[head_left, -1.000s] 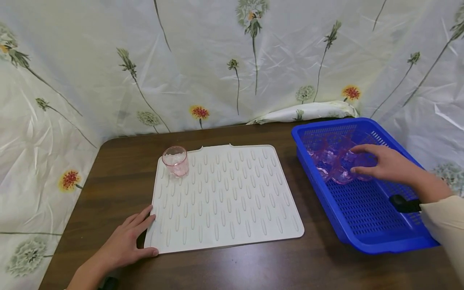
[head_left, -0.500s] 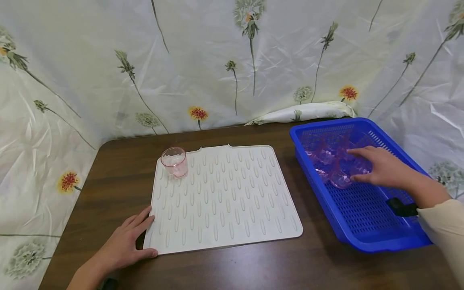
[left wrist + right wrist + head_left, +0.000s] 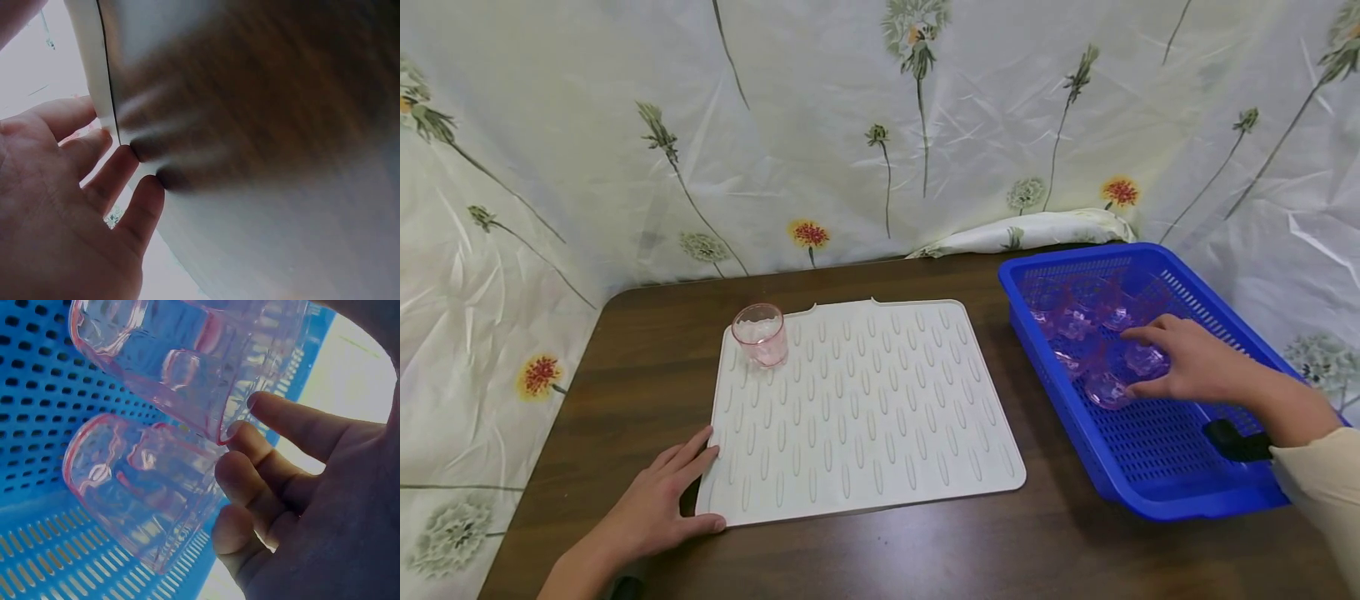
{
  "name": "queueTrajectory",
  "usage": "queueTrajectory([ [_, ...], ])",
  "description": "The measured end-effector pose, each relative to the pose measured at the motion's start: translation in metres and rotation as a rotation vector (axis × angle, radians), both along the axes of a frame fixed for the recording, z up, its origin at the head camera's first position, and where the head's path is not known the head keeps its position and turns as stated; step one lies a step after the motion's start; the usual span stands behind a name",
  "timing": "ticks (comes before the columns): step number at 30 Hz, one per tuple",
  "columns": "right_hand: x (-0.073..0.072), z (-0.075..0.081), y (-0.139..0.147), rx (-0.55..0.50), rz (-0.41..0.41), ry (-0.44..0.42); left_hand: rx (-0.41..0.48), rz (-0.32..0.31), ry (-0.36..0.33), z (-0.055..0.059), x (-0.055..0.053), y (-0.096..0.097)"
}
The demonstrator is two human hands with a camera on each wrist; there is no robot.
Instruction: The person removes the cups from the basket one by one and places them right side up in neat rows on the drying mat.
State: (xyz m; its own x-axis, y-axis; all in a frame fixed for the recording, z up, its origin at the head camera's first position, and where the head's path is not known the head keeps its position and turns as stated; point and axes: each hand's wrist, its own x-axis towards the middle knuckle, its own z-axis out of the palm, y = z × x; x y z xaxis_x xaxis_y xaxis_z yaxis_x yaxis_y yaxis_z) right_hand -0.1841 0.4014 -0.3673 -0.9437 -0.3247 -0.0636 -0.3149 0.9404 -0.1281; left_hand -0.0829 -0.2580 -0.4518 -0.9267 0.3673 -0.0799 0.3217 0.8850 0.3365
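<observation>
A white ribbed drying mat (image 3: 865, 408) lies on the brown table, with one clear pink drinking glass (image 3: 762, 335) upright at its far left corner. My left hand (image 3: 658, 504) rests at the mat's near left corner; its spread fingertips touch the left edge and its thumb the front edge. Inside the blue basket (image 3: 1120, 479) several pink glasses stand close together. Over them, my right hand (image 3: 1202, 358) holds one glass (image 3: 1146, 360) between thumb and fingers; another glass (image 3: 1107, 390) sits by the thumb tip. Bent fingertips (image 3: 236, 467) touch clear pink plastic or glass in the right wrist view.
The basket's raised perforated walls surround the glasses on the right of the table. A floral cloth (image 3: 820, 125) hangs behind and along both sides, with a rolled fold (image 3: 1030, 232) at the table's back edge.
My right hand has shifted slightly toward the basket's near side, and the glasses by its fingers have moved nearer with it. My left hand stays at the mat's corner.
</observation>
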Motion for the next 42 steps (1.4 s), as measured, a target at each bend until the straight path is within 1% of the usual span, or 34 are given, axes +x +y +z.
queueTrajectory([
  [5, 0.005, -0.003, -0.002, -0.063, 0.001, -0.039, -0.013, 0.004, -0.017, 0.000, -0.001, 0.000],
  [11, 0.010, -0.007, 0.001, -0.192, 0.008, -0.129, -0.006, 0.000, -0.019, 0.000, -0.001, 0.000],
  [19, 0.008, -0.012, 0.011, -0.383, 0.003, -0.257, 0.004, -0.005, 0.002, 0.001, 0.000, 0.000],
  [22, 0.008, -0.015, 0.016, -0.483, 0.018, -0.329, 0.001, -0.003, -0.003, 0.001, -0.001, 0.000],
  [25, 0.008, -0.019, 0.019, -0.578, 0.022, -0.435, -0.001, -0.001, -0.015, 0.001, -0.001, 0.000],
  [27, 0.007, -0.021, 0.021, -0.626, 0.013, -0.501, -0.005, 0.000, -0.023, 0.001, -0.001, 0.000],
  [29, 0.007, -0.023, 0.022, -0.652, 0.010, -0.535, -0.010, 0.002, -0.031, 0.001, -0.001, 0.000],
  [38, 0.004, -0.027, 0.025, -0.700, 0.043, -0.552, -0.011, 0.003, -0.033, 0.000, 0.000, 0.000],
  [42, 0.006, -0.027, 0.025, -0.700, 0.035, -0.552, -0.005, 0.002, -0.032, 0.000, 0.000, 0.000],
])
